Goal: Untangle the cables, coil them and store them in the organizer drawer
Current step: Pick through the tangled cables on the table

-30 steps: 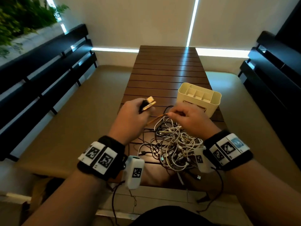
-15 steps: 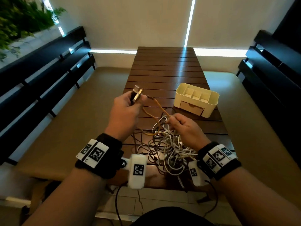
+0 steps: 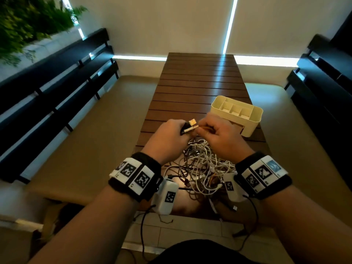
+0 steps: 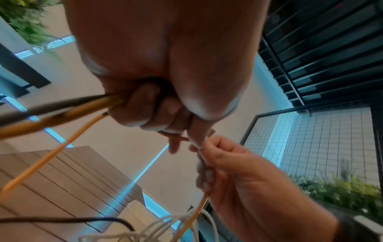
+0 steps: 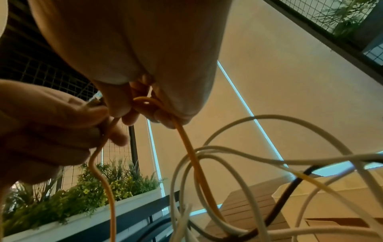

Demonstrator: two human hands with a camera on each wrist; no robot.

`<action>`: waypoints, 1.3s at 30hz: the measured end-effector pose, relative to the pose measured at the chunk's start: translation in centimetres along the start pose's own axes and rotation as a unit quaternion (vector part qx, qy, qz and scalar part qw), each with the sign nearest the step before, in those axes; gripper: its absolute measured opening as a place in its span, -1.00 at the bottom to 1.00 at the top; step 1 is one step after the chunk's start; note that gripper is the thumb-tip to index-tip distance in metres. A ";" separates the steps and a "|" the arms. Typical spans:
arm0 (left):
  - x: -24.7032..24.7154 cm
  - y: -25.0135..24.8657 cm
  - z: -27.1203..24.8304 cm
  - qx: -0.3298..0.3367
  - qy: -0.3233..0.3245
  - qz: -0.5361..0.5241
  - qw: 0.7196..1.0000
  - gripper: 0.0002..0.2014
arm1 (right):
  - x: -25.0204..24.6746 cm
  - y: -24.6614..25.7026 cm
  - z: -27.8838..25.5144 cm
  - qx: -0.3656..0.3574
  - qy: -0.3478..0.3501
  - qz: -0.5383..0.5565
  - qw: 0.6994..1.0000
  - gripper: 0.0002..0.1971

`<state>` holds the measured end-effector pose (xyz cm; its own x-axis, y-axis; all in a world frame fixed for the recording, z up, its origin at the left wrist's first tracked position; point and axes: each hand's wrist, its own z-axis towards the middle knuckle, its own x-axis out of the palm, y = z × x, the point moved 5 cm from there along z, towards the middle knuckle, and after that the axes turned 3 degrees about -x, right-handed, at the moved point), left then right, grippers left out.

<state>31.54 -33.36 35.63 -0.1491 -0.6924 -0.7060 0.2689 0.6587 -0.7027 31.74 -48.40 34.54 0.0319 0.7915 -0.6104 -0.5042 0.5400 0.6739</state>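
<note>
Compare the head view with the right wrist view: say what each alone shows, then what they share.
Head only: the whole cable tangle on the slatted table, and the cream organizer with its open compartments.
Right wrist only: the orange cable looped inside the right hand.
Both: the left hand beside the right, both gripping that cable.

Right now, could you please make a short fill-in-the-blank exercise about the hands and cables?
1. Both hands hold the ____ cable.
2. The cable pile lies on the ____ table.
3. The organizer stands nearer the ____ hand.
4. The left hand holds cable ____.

Missing words: orange; wooden; right; plugs
</note>
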 end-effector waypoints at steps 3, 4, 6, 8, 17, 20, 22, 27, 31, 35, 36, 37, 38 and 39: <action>-0.1 -0.1 0.3 0.011 -0.025 0.013 1.000 -0.75 | 0.0 -0.2 -0.3 0.011 -0.009 0.021 1.000 -0.94; -0.5 -0.3 0.2 0.019 -0.047 -0.002 0.999 -0.75 | 0.3 -0.7 -0.7 0.022 -0.005 0.028 0.999 -0.94; -1.4 -1.1 -0.1 0.029 -0.090 -0.048 0.994 -0.72 | 1.3 -2.3 -1.7 0.055 0.015 0.022 0.998 -0.93; -2.6 -1.6 -0.5 0.037 -0.130 -0.096 0.986 -0.74 | 1.9 -4.7 -2.6 0.092 0.027 -0.020 0.995 -0.94; -4.7 3.7 -0.7 -0.123 -0.096 -0.090 0.984 -0.77 | -3.9 -5.4 -1.1 0.170 -0.132 0.067 0.974 -0.83; -2.1 6.7 -1.3 -0.195 0.009 -0.011 0.981 -0.77 | -4.2 -3.2 -0.8 0.128 -0.177 0.145 0.965 -0.87; -1.8 6.9 -1.7 -0.178 -0.026 -0.029 0.983 -0.77 | -3.6 -2.5 -0.6 0.087 -0.155 0.089 0.980 -0.88; -2.1 2.2 -1.3 -0.052 -0.094 -0.112 0.988 -0.84 | -0.4 -2.4 -1.1 0.060 -0.045 0.015 0.997 -0.80; -0.2 -0.2 -0.4 0.003 -0.031 -0.065 0.997 -0.77 | -0.2 -0.1 -0.4 0.001 -0.056 0.015 0.998 -0.83; -0.4 -0.1 -0.1 0.035 -0.011 -0.028 0.999 -0.73 | -0.4 -0.6 -1.0 0.007 -0.063 0.019 0.998 -0.85; -0.5 -0.3 -0.2 0.049 -0.003 -0.016 0.999 -0.72 | -0.4 -0.7 -1.3 0.008 -0.063 0.021 0.998 -0.85; -0.5 -0.5 -0.3 0.064 -0.001 -0.012 0.998 -0.73 | -0.3 -0.7 -1.5 0.011 -0.062 0.023 0.998 -0.86; -0.7 -0.7 -0.3 0.076 -0.008 -0.015 0.997 -0.75 | 0.0 -0.7 -1.7 0.021 -0.060 0.030 0.998 -0.88; -0.9 -0.8 -0.3 0.084 -0.020 -0.025 0.996 -0.77 | 0.3 -0.9 -1.9 0.040 -0.052 0.040 0.997 -0.90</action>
<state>31.15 -33.19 36.80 -0.1295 -0.7359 -0.6646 0.4187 0.5669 -0.7094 30.55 -49.17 32.94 0.0853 0.8558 -0.5103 -0.4388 0.4921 0.7519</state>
